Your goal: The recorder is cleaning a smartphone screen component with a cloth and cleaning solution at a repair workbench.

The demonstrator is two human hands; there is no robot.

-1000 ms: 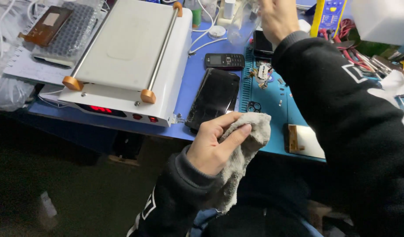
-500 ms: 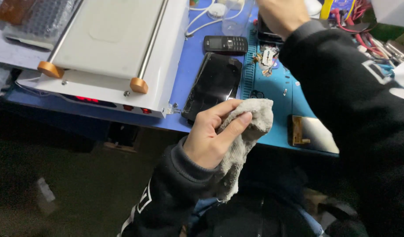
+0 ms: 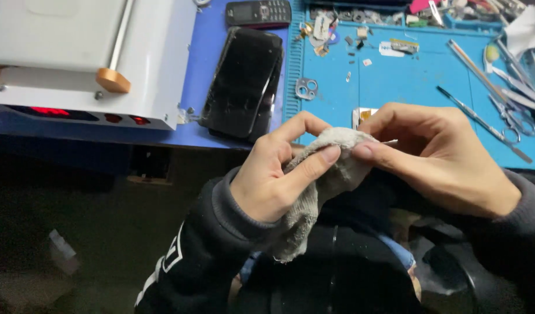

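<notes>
A: Machine [image 3: 75, 52], white and boxy, sits at the far left of the table [image 3: 209, 131], red lights glowing along its front edge. What lies beside it?

B: A dark smartphone [image 3: 244, 81], face up on the blue surface, with a small keypad phone [image 3: 258, 11] above it. Right of those comes the teal work mat [image 3: 407, 75], scattered with small parts.

A: And the hands?

B: Both are held in front of the table edge, over the person's lap. The left hand [image 3: 273, 174] is closed around a grey cloth [image 3: 319, 192]: thumb and forefinger pinch its bunched top, and the rest hangs down below the palm.

A: Does the right hand [image 3: 442, 157] touch the cloth too?

B: Yes, its fingertips press the same bunched top from the right, so the cloth sits between the two hands. It pinches something thin and pale that sticks out at the fingertips; I cannot tell what.

A: Farther right?

B: Tweezers [image 3: 482, 119] and scissors [image 3: 511, 119] lie on the mat.
</notes>
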